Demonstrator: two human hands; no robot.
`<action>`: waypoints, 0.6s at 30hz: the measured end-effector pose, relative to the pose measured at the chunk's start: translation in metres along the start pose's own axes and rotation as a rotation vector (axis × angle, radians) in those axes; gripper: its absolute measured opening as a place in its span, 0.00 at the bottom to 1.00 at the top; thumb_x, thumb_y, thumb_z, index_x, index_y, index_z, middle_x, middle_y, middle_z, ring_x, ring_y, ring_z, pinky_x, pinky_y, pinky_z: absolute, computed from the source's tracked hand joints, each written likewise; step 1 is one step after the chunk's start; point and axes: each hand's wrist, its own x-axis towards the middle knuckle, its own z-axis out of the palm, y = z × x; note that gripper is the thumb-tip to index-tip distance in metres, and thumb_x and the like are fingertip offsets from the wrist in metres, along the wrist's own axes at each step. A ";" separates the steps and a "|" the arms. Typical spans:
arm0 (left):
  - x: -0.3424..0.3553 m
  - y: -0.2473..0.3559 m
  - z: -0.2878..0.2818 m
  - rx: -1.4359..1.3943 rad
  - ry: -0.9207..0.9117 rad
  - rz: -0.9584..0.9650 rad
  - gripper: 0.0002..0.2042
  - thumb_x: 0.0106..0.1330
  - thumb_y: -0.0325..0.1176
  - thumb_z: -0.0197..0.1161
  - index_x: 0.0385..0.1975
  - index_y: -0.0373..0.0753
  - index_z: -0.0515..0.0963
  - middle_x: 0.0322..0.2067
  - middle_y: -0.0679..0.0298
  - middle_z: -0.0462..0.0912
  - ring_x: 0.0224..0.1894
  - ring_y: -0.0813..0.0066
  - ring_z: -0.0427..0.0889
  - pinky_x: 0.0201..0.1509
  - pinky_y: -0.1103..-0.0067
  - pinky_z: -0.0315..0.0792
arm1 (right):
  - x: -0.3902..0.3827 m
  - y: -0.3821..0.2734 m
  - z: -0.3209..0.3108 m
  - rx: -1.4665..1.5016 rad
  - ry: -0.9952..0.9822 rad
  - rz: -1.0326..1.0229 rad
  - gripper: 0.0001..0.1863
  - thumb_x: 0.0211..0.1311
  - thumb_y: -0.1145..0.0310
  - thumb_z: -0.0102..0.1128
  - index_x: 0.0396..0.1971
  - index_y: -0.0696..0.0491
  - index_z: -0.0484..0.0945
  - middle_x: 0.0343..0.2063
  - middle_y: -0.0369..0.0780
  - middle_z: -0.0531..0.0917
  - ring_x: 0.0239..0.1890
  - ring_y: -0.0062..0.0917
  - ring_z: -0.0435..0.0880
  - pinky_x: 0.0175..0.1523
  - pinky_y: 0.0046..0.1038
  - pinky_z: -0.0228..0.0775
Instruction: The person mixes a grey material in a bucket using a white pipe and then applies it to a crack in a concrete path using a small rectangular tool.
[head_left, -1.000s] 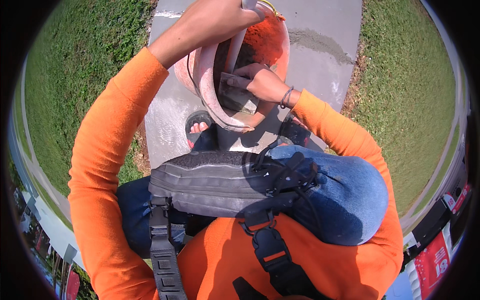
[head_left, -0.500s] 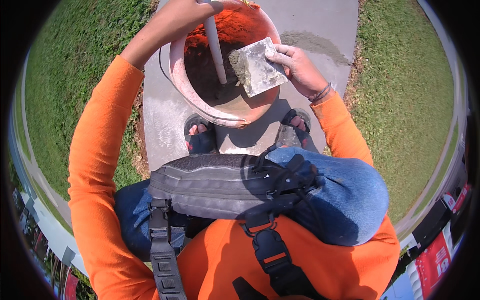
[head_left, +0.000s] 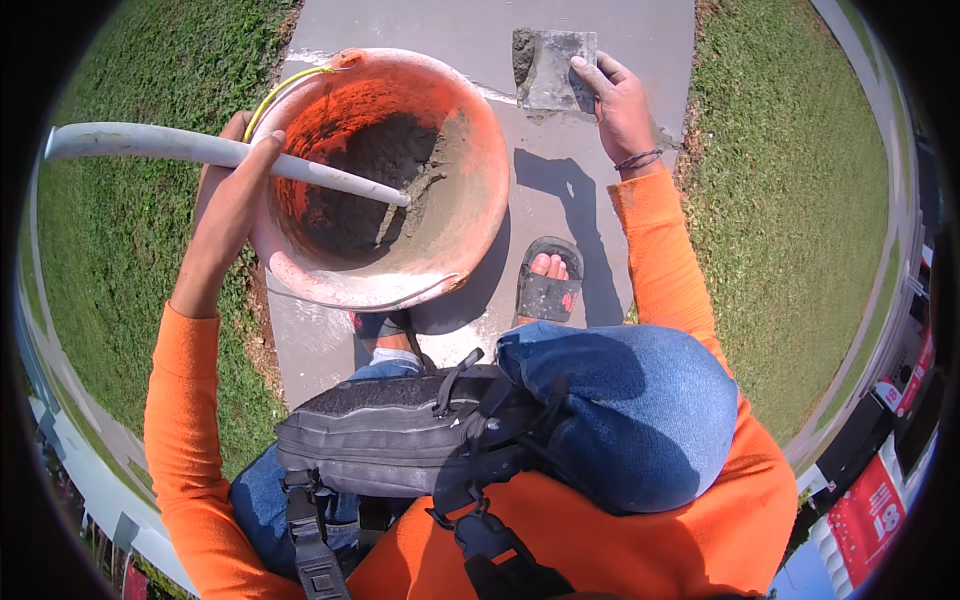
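Observation:
My left hand (head_left: 236, 185) is closed around a pale plastic pipe (head_left: 220, 150) at the left side of an orange bucket (head_left: 478, 165). Its thumb lies over the pipe, and its fingers, partly hidden, are against the bucket rim. The pipe's lower end rests in wet grey mortar (head_left: 395, 150) inside the bucket, whose mouth tilts toward me. To the right, away from the bucket, my right hand (head_left: 620, 110) pinches a flat square plate (head_left: 562, 72) by its right edge. Mortar clings to the plate's left edge, and the plate is over the pavement.
A grey concrete path (head_left: 600, 15) runs between grass on the left (head_left: 150, 100) and right (head_left: 790, 200). My sandalled foot (head_left: 550, 280) stands right of the bucket; the other is partly under its rim. A black bag (head_left: 400, 440) lies across my lap.
The plate has moved out of the bucket, up and right over the path. The bucket has shifted left, and the pipe has swung from steep to leaning far left with my left hand.

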 end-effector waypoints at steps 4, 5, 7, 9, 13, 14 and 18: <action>-0.023 -0.015 -0.015 0.056 0.097 -0.014 0.14 0.72 0.41 0.57 0.47 0.36 0.73 0.37 0.67 0.74 0.42 0.81 0.70 0.49 0.80 0.67 | 0.010 0.023 -0.002 -0.613 0.096 -0.221 0.13 0.63 0.69 0.65 0.46 0.55 0.83 0.34 0.36 0.87 0.35 0.19 0.83 0.44 0.22 0.75; -0.026 -0.020 -0.018 0.055 0.095 -0.007 0.14 0.72 0.41 0.57 0.47 0.36 0.73 0.37 0.67 0.74 0.42 0.81 0.70 0.49 0.80 0.67 | 0.010 0.029 -0.006 -0.615 0.102 -0.225 0.13 0.63 0.69 0.65 0.46 0.55 0.83 0.34 0.36 0.87 0.35 0.19 0.83 0.44 0.22 0.75; -0.034 -0.025 -0.028 0.080 0.165 -0.073 0.14 0.71 0.40 0.57 0.46 0.35 0.72 0.36 0.67 0.73 0.41 0.80 0.69 0.48 0.80 0.66 | 0.008 0.041 -0.001 -0.932 0.071 -0.604 0.16 0.56 0.73 0.66 0.46 0.48 0.84 0.37 0.35 0.86 0.38 0.27 0.83 0.47 0.27 0.76; -0.036 -0.026 -0.035 0.122 0.166 -0.060 0.14 0.71 0.40 0.57 0.45 0.35 0.72 0.36 0.67 0.73 0.41 0.80 0.69 0.48 0.80 0.66 | 0.000 0.050 0.003 -1.003 0.040 -0.670 0.18 0.53 0.74 0.67 0.46 0.46 0.85 0.38 0.34 0.86 0.39 0.29 0.82 0.47 0.29 0.76; -0.029 -0.026 -0.040 0.176 0.156 -0.053 0.14 0.72 0.41 0.56 0.44 0.36 0.72 0.35 0.68 0.72 0.40 0.80 0.68 0.47 0.81 0.65 | -0.004 0.076 0.005 -1.175 -0.063 -0.697 0.22 0.48 0.74 0.69 0.47 0.42 0.84 0.39 0.32 0.84 0.40 0.29 0.80 0.47 0.31 0.76; -0.026 -0.025 -0.041 0.179 0.140 -0.064 0.14 0.72 0.41 0.56 0.44 0.36 0.72 0.35 0.68 0.71 0.40 0.80 0.68 0.46 0.81 0.65 | -0.004 0.081 0.005 -1.192 -0.085 -0.691 0.22 0.48 0.74 0.69 0.47 0.42 0.84 0.39 0.32 0.84 0.40 0.29 0.80 0.47 0.31 0.76; -0.012 -0.018 -0.035 0.159 0.217 -0.054 0.13 0.72 0.41 0.57 0.44 0.36 0.72 0.34 0.69 0.70 0.39 0.81 0.67 0.45 0.81 0.65 | -0.011 0.078 0.005 -1.228 -0.081 -0.645 0.23 0.48 0.74 0.69 0.47 0.42 0.84 0.39 0.32 0.84 0.40 0.30 0.79 0.46 0.32 0.75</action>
